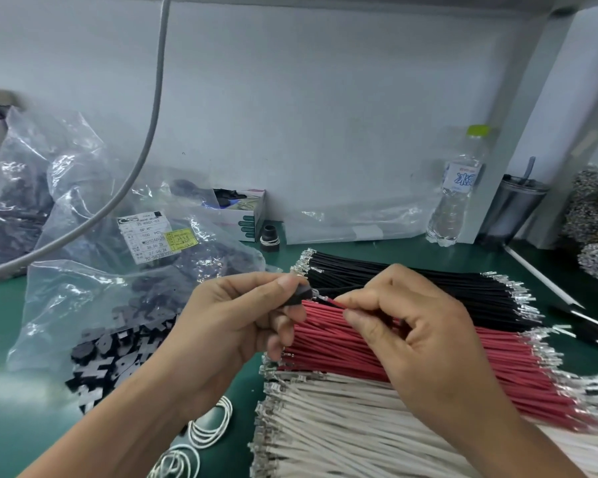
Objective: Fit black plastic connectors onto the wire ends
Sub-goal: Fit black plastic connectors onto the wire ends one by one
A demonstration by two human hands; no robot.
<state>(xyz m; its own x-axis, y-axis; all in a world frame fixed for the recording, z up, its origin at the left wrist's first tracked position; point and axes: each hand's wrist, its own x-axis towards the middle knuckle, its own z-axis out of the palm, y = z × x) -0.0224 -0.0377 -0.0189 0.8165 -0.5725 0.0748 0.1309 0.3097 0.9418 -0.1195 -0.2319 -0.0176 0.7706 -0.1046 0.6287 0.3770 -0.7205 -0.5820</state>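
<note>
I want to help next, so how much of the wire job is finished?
No finished wires show. Right now the left hand pinches one black connector while the right hand feeds a red wire towards it. Plenty is left: full rows of black wires, red wires and white wires lie bare, and loose connectors wait beside the bag.

Illumination is bright, even and diffuse, apparently from overhead; shadows on the dark green bench mat (pixel 21 315) are soft and faint. Specular glare marks the crinkled clear plastic bags (pixel 83 188) at 9 o'clock. Overall sharpness is moderate, with motion blur softening detail. Wide-angle distortion bows the grey hanging cable (pixel 154 108) at 11 o'clock and the white upright post (pixel 546 108) at 2 o'clock.
</note>
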